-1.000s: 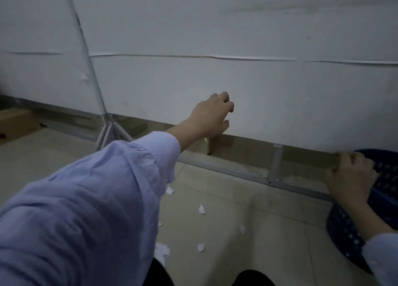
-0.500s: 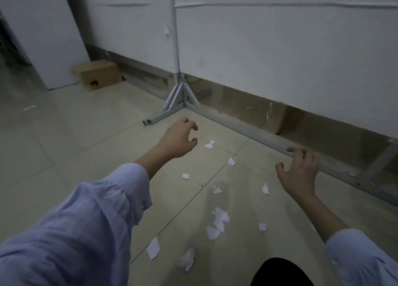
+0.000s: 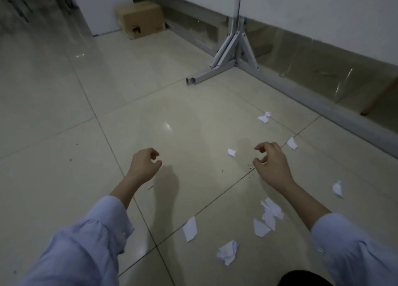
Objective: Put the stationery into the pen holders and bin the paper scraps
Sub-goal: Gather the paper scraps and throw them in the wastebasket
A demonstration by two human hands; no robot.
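Observation:
Several white paper scraps lie scattered on the tiled floor: a small one (image 3: 231, 152) between my hands, a flat piece (image 3: 190, 229) nearer me, a crumpled ball (image 3: 227, 252), and a torn cluster (image 3: 269, 216) under my right forearm. My left hand (image 3: 144, 166) hovers over bare tile with fingers loosely curled, holding nothing. My right hand (image 3: 271, 164) hangs just right of the small scrap, fingers apart and empty. No pen holder, stationery or bin shows in this view.
A grey metal stand foot (image 3: 230, 55) and floor rail (image 3: 318, 100) run along the white partition at the back right. A cardboard box (image 3: 141, 19) sits by the wall at the back. More scraps (image 3: 265, 117) lie near the rail.
My view has swung down and left from the wall and blue basket to the floor. Both hands have dropped low over the scraps; the right hand let go of the basket rim.

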